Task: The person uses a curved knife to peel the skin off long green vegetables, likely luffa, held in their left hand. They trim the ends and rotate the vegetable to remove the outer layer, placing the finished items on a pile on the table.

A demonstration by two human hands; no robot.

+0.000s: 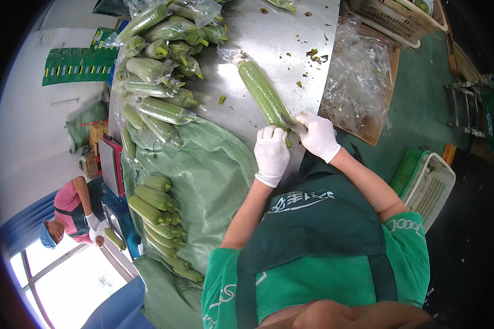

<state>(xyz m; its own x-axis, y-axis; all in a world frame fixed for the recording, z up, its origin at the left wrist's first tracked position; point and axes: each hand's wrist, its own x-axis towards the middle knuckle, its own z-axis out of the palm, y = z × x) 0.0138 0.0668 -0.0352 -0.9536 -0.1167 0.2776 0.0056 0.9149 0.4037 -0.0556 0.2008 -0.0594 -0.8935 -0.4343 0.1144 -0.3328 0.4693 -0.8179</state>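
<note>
A long green zucchini [262,92] in a clear plastic bag lies slantwise on the metal table [267,24], its stem end towards me. My left hand [272,155], in a white glove, has its fingers curled on the bag at that end. They cover part of the stem end, so the exact grip is partly hidden. In my gloved right hand [318,135] is a knife [295,124], its blade against the zucchini near the stem. The bag's other end [229,53] lies crumpled at the far tip.
Several bagged zucchini [160,74] are piled at left. Unbagged zucchini [158,209] lie on a green woven sheet [214,177]. Trimmings [313,53] dot the table. A carton of clear plastic bags [354,78] stands right, crates [430,189] beyond. Another person [72,209] works at far left.
</note>
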